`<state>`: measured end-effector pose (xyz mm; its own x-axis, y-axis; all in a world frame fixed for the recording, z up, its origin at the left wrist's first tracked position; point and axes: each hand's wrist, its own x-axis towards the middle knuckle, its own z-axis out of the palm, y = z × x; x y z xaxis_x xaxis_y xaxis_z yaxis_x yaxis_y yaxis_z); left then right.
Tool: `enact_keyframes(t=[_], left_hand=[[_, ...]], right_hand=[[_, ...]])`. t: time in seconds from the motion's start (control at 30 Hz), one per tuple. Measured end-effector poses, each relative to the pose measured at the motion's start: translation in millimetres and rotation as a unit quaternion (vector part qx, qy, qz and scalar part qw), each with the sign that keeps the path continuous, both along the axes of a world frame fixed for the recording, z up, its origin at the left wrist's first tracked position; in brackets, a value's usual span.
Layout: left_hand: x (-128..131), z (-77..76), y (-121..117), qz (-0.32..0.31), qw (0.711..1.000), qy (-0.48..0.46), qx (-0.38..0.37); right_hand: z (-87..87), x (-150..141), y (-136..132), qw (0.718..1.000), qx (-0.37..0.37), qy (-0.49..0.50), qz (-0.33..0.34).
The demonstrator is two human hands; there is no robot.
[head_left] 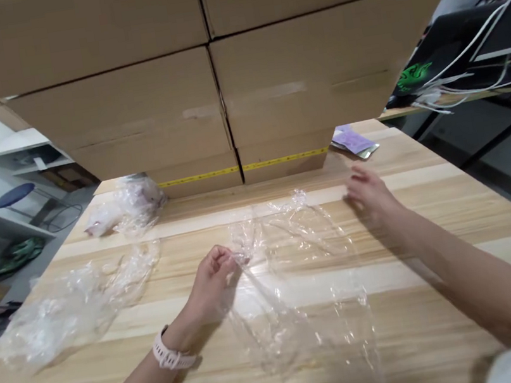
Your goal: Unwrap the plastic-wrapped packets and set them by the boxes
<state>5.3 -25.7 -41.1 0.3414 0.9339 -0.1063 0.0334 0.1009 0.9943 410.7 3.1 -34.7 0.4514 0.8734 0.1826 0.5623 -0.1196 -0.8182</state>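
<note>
A clear plastic bag (298, 281) lies spread and wrinkled on the wooden table before me. My left hand (213, 278), with a pale watch band on its wrist, pinches the bag's left edge between thumb and fingers. To the right of the bag, my right hand (371, 193) is over the table, slightly blurred, its fingers loosely bent and apart. I see nothing in it. Just beyond that hand lies a purple packet (352, 140) with a silvery edge, against the boxes.
Stacked cardboard boxes (153, 117) wall off the table's far side, with a yellow measuring tape (200, 176) along their base. Crumpled clear plastic (71, 308) and bagged items (134, 200) lie left. A blue stool (16, 195) stands beyond; white cables (455, 85) hang at the right.
</note>
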Motion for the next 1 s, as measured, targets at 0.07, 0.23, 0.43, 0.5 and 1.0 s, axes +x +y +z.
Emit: enact_keyframes(t=[0.07,0.23,0.43,0.5,1.0], left_hand=[[10.7,1.4,1.1,-0.012,0.999,-0.034,-0.021],[40.9,14.0,-12.7,-0.122,0.988,-0.024,0.094],[6.9,37.0,-43.0,-0.062,0.934,0.081,0.343],[-20.3,42.6,-50.3,-0.023,0.897,0.111,0.428],[-239.1,104.9,46.1,0.111,0.782,0.6,0.125]], right_hand=[[-13.1,-40.3,-47.3,0.981,-0.022,0.138,0.132],[6.9,-152.0,-117.1,0.871,-0.138,0.355,0.31],[50.9,-210.0,-100.1,0.748,-0.158,0.4,0.505],[51.1,-222.5,-94.8,0.733,-0.126,0.382,0.549],[-20.9,-254.4,-55.6,0.888,-0.127,0.218,0.383]])
